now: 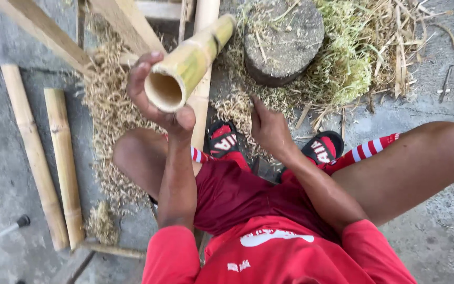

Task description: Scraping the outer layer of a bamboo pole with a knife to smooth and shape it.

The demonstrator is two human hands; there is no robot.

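Bamboo tube [187,63]: hollow end toward camera, raised over the concrete floor [6,173].
Left hand [156,97]: fingers wrapped round tube's end, wrist bent.
Right hand [269,126]: empty, loosely curled, lowered to shavings [232,108].
Room: stone block [285,39] ahead; two bamboo poles [53,163] along floor's left edge.

Two bamboo poles [48,163] left of the knees, stone block [284,38] ahead amid shavings [342,63].
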